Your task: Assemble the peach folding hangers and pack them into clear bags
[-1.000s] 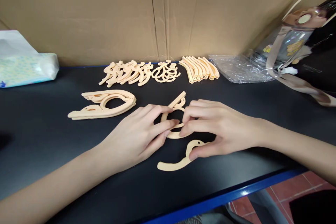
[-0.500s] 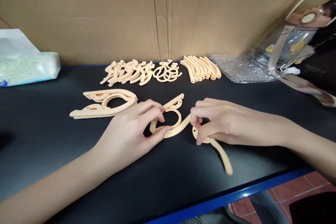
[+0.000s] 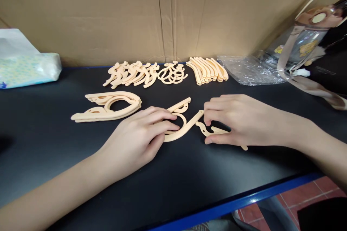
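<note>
Half-open right hand arches over curved cream plastic piece, pointing left; left hand touches cream ringed plastic frame, grip unclear.

soft, fairly bright light spreads over the black table, seemingly from above. a pale sheen lies toward its left edge, and 1 small white glare spot sits on the blue front edge. beneath my right hand i see a darker, soft-edged shadow. glints break up the clear plastic bag at the back edge. the wide lens stretches my left forearm toward the lower left corner; the tissue pack by the left edge looks smeared, and lettering on the black bag is too blurred to read.
</note>
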A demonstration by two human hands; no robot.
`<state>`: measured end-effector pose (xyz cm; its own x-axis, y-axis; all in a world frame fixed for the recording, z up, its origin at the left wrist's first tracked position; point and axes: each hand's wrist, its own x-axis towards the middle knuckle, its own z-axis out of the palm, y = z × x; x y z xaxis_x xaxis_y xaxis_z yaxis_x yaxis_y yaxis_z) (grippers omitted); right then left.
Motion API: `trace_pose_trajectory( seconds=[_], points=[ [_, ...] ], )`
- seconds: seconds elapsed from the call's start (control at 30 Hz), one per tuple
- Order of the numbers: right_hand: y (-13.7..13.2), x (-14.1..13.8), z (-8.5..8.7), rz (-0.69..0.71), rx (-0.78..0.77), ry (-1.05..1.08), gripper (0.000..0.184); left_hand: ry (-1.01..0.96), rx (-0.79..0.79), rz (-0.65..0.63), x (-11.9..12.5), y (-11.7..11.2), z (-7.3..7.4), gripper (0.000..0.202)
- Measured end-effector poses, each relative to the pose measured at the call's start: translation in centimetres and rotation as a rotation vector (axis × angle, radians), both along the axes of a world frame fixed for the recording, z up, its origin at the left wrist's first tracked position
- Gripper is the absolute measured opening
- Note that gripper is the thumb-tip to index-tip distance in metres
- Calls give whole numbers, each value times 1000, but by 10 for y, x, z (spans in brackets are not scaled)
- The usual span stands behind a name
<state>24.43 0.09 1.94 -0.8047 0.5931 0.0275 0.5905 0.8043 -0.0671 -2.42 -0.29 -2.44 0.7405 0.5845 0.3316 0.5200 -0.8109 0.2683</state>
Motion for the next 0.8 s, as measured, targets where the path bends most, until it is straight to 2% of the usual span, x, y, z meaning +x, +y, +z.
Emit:
trace_pose_trajectory(
  seconds=[0.27,0.4,0.57,0.8],
  points=[
    [7,14,4,-103,-65,-80,13,51,78,12,-1,-1,-2,35],
    [15,20,6,-209,-133,-65,9,94,109,41,0,-1,-2,38],
    [21,19,1,-357,-116,-56,10,175,167,57,3,-4,3,41],
    [16,17,5,-245,-197,-79,14,187,202,69,7,-4,4,44]
  ],
)
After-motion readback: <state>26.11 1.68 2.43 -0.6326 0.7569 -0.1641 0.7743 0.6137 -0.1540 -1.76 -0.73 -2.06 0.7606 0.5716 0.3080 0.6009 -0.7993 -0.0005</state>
